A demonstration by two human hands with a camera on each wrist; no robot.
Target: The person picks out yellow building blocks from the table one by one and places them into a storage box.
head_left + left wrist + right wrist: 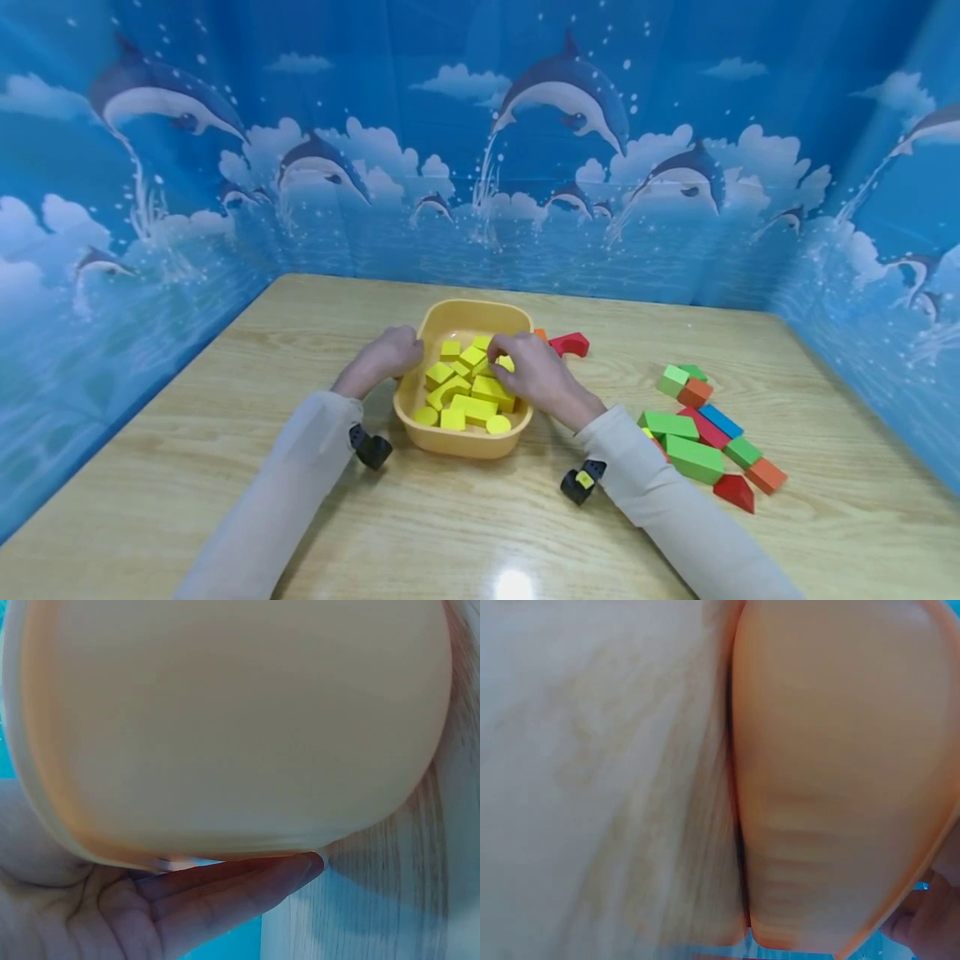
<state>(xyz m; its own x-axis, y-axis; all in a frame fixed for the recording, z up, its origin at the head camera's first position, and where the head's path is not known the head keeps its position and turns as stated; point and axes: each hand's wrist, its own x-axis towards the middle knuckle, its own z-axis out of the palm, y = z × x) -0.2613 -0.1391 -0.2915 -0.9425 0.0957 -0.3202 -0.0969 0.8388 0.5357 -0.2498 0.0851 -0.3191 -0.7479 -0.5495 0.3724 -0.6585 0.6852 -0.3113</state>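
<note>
A yellow plastic bin (465, 447) stands on the table, with several yellow wooden blocks (474, 408) inside, among them cubes, an arch and cylinders. My left hand (386, 354) grips its left side by the rim. In the left wrist view the fingers (217, 904) lie along the outside of the bin wall (225, 727); the thumb is mostly hidden. My right hand (536, 371) reaches in over the right rim, its curled fingers pinching a small yellow block (506, 363). In the right wrist view the bin's outer wall (840, 765) hides most of that hand.
A red arch block (572, 343) lies behind the right hand. Farther right is a loose pile of green blocks (693, 459), red, orange and blue (722, 420) ones, beside the right forearm. A blue dolphin-print curtain (480, 242) closes off the table's back and sides.
</note>
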